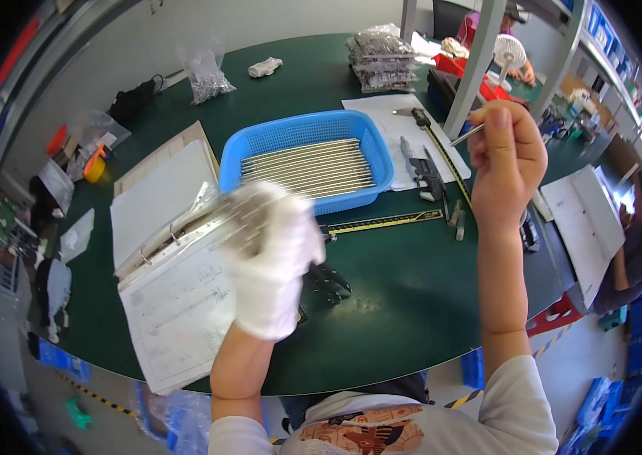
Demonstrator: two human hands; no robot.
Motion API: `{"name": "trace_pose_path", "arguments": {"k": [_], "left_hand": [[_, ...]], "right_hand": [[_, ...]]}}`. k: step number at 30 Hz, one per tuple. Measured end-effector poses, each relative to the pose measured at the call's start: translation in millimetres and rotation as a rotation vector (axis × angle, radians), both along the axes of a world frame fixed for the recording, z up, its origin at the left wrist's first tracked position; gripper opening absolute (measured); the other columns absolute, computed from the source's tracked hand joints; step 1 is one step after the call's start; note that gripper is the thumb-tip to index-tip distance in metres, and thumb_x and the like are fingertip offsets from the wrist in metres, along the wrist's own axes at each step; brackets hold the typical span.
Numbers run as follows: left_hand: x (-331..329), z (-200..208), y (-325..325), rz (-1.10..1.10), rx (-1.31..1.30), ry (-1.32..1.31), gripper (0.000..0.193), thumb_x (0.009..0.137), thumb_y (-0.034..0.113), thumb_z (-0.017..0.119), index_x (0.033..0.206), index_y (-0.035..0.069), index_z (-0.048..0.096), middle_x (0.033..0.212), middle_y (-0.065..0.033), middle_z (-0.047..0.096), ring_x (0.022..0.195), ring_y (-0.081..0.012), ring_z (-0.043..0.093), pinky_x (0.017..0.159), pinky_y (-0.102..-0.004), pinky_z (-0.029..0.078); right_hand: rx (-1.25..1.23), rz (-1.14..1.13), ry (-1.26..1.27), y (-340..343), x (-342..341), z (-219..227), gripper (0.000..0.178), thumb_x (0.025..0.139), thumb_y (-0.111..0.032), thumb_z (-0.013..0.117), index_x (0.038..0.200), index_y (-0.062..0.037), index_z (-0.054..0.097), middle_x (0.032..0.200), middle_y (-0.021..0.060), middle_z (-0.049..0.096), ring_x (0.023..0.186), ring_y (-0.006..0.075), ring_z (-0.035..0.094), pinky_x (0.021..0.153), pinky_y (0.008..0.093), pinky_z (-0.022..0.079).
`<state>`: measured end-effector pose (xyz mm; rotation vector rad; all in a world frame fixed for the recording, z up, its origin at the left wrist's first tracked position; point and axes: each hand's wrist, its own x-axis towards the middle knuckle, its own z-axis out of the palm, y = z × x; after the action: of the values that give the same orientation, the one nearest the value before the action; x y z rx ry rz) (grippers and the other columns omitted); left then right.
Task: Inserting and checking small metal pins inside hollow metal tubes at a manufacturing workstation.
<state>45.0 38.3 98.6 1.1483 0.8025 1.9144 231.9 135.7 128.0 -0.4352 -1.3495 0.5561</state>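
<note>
My left hand (272, 254), in a white glove and smeared by motion, is closed on several thin metal rods (241, 216) above the open ring binder (177, 303). Raised at the right, my bare right hand (507, 152) pinches one slim metal rod (468, 135) between thumb and fingers; its other end is hidden in the hand. Beyond my left hand, a blue plastic basket (383, 155) holds a row of similar silvery rods (310, 168) lying side by side.
Calipers (429, 178), a yellow-marked ruler (385, 222) and black pliers (328, 284) lie on the green table (404, 326). Stacked bagged parts (383, 61) stand at the back. A metal shelf post (476, 68) rises near my right hand. Another person (635, 243) sits at far right.
</note>
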Motion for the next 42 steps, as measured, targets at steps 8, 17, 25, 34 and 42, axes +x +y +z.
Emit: {"name": "trace_pose_path", "arguments": {"k": [8, 17, 25, 34, 42], "left_hand": [[11.0, -10.2, -27.0, 0.278, -0.211, 0.098, 0.018, 0.086, 0.009, 0.064, 0.083, 0.010, 0.046, 0.061, -0.0011, 0.046, 0.049, -0.0098, 0.044, 0.051, -0.0271, 0.041], [8.0, -19.5, -2.4, 0.260, -0.281, 0.320, 0.012, 0.088, 0.003, 0.056, 0.087, 0.006, 0.045, 0.063, -0.0040, 0.049, 0.051, -0.0127, 0.049, 0.044, -0.0256, 0.039], [-32.3, 29.5, 128.8, 0.035, -0.661, 1.445, 0.050, 0.073, 0.040, 0.077, 0.094, -0.003, 0.061, 0.079, -0.0114, 0.063, 0.073, -0.0136, 0.056, 0.071, -0.0290, 0.046], [-39.3, -53.4, 161.4, -0.286, -0.580, 1.699, 0.052, 0.081, 0.050, 0.063, 0.093, 0.000, 0.058, 0.084, -0.0186, 0.063, 0.081, -0.0353, 0.060, 0.075, -0.0364, 0.047], [-56.7, -48.9, 169.2, -0.289, -0.712, 1.612, 0.028, 0.082, 0.025, 0.063, 0.103, 0.005, 0.064, 0.085, -0.0125, 0.064, 0.078, -0.0252, 0.062, 0.078, -0.0308, 0.047]], "right_hand": [[-0.099, 0.084, 0.139, 27.6, 20.8, -15.8, 0.024, 0.093, -0.021, 0.057, 0.088, 0.0017, 0.062, 0.066, -0.0015, 0.053, 0.054, 0.0022, 0.039, 0.049, 0.0167, 0.029], [-0.401, 0.096, 0.167, 38.8, 37.3, 1.0, 0.022, 0.092, -0.018, 0.057, 0.079, -0.0007, 0.062, 0.058, -0.0037, 0.049, 0.049, 0.0011, 0.041, 0.044, 0.0152, 0.031], [-0.453, 0.030, 0.277, 49.3, 48.0, 7.0, 0.023, 0.092, -0.018, 0.057, 0.079, 0.0005, 0.062, 0.058, -0.0027, 0.050, 0.046, 0.0014, 0.040, 0.044, 0.0155, 0.030], [-0.436, -0.118, 0.150, 65.2, 53.3, -2.2, 0.026, 0.092, -0.024, 0.057, 0.085, 0.0008, 0.064, 0.061, -0.0035, 0.048, 0.051, 0.0018, 0.038, 0.048, 0.0158, 0.028], [-0.404, -0.187, 0.057, 76.7, 48.0, -11.2, 0.027, 0.092, -0.025, 0.057, 0.088, 0.0007, 0.066, 0.063, -0.0047, 0.047, 0.054, 0.0012, 0.036, 0.050, 0.0159, 0.027]]}}
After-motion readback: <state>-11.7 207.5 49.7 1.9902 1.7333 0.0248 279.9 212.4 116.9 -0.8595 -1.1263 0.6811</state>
